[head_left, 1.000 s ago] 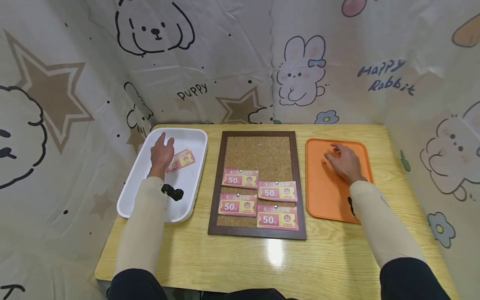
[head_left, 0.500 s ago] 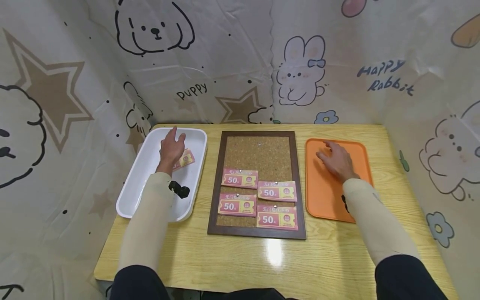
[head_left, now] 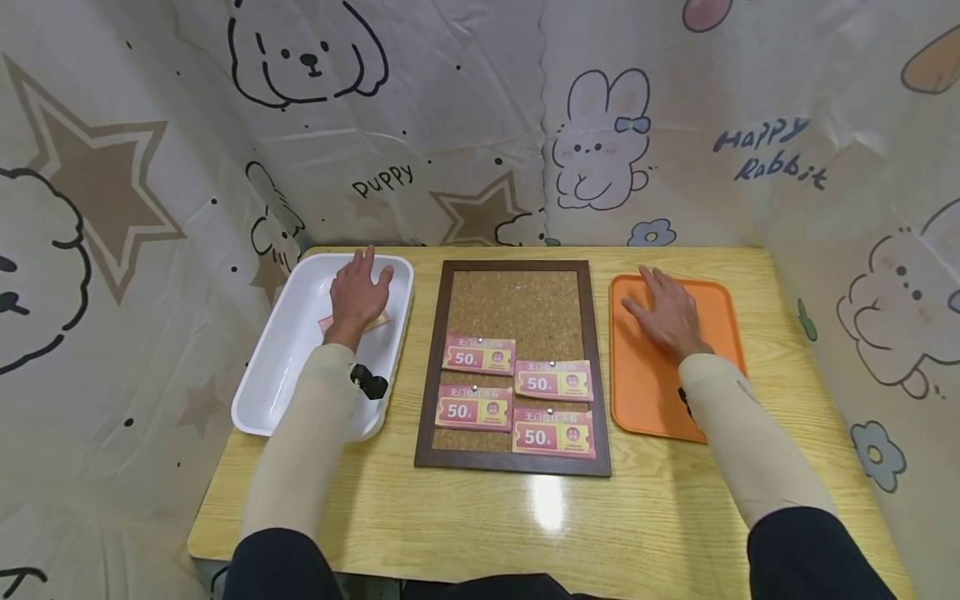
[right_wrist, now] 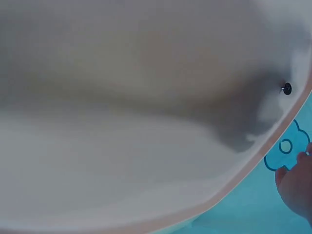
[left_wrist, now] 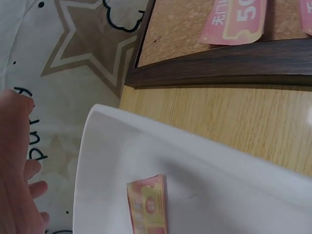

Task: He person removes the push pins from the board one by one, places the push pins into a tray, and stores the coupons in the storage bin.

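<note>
My left hand (head_left: 358, 296) is held over the white tray (head_left: 258, 375), its fingers extended and nothing in them. Beneath it lies a pink and yellow paper coupon (left_wrist: 148, 207), partly hidden by the hand in the head view. My right hand (head_left: 666, 312) hovers over the far part of the orange tray (head_left: 652, 400), fingers spread and holding nothing. In the right wrist view, where colours look washed out, a small dark-headed pushpin (right_wrist: 287, 88) lies near the tray's rim. From the head, the right hand hides that pin.
Between the trays lies a brown-framed cork board (head_left: 517, 304). Several coupons, such as the upper-left coupon (head_left: 478, 356), are pinned on its nearer half. All stand on a wooden table (head_left: 480, 517), with printed curtains (head_left: 465, 117) behind and at both sides.
My left hand has moved right across the white tray, over the coupon. My right hand has shifted left and farther away over the orange tray, with its fingers straighter.
</note>
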Available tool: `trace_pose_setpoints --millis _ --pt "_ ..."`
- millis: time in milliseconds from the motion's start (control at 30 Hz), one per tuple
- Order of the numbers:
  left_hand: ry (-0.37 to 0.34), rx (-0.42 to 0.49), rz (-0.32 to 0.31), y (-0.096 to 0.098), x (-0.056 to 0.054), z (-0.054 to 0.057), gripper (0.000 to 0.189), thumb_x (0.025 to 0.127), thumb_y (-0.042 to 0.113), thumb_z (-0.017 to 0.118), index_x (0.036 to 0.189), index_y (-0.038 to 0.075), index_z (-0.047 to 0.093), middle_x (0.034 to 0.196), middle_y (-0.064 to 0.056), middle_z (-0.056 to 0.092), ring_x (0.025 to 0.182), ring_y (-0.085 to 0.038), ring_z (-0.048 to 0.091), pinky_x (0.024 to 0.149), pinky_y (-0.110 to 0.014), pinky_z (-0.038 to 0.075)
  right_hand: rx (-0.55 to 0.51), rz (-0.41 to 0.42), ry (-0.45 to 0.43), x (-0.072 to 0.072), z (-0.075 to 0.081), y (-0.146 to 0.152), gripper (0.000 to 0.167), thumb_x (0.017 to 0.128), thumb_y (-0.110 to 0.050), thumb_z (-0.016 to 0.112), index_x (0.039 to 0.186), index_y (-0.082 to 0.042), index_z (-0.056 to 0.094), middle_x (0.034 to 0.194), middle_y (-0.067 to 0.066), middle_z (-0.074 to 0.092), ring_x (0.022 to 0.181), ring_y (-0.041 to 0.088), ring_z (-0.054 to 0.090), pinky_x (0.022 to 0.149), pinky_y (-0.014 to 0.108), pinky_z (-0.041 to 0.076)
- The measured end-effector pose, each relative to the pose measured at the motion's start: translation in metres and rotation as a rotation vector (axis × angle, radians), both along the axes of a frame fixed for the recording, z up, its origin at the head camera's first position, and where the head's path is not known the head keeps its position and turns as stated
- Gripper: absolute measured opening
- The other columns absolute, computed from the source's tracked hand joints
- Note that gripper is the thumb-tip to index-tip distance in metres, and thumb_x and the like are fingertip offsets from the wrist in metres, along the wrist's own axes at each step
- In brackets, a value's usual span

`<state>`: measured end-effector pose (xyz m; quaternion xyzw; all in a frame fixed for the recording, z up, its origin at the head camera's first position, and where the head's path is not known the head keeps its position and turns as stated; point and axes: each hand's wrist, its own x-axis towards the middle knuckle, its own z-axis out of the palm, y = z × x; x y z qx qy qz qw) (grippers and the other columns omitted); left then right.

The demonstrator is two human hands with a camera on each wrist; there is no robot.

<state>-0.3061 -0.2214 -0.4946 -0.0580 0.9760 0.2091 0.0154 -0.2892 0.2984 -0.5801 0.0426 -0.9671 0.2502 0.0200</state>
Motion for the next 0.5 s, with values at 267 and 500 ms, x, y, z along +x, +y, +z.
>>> trace_pose_setpoints --millis 267,500 --pt "0.042 -0.032 -0.061 0.010 0.002 -0.004 0.070 0.098 0.057 0.028 0.156 0.021 0.015 0.164 -0.011 0.011 0.148 -0.036 0.016 0.118 -0.060 0.007 0.081 0.032 -0.048 -0.001 0.002 -0.007 0.085 0.091 -0.067 0.041 0.157 -0.025 0.008 0.163 0.017 0.009 0.149 0.041 0.006 0.114 0.067 0.004" --pt "0.055 -0.053 -0.095 0.018 0.004 -0.010 0.070 0.098 0.057 0.030 0.157 0.023 0.014 0.164 -0.009 0.010 0.148 -0.035 0.016 0.117 -0.061 0.008 0.115 0.045 -0.055 -0.001 0.001 -0.015 0.090 0.089 -0.073 0.039 0.157 -0.025 0.005 0.164 0.014 0.003 0.150 0.039 0.001 0.113 0.069 0.000"
